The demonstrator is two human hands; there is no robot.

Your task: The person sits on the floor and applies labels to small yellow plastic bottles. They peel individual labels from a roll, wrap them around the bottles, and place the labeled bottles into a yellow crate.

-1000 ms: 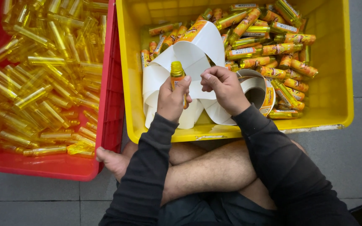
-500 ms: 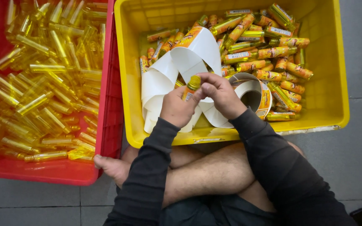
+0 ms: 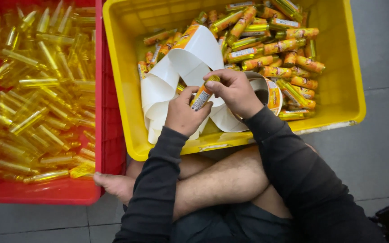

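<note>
Both hands, left hand (image 3: pixel 183 114) and right hand (image 3: pixel 235 92), gripped one labelled tube (image 3: pixel 202 95); many labelled tubes (image 3: pixel 275 45) filled the yellow crate (image 3: pixel 122 90), unlabelled tubes (image 3: pixel 37 103) remained.

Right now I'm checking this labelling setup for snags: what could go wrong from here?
The left hand and right hand both pinch one small labelled bottle, so the label could go on crooked or creased. The loose white backing strip curls under both hands and might snag or hide finished bottles. The yellow crate sits beside the bare foot, which it might pinch if shifted.
</note>
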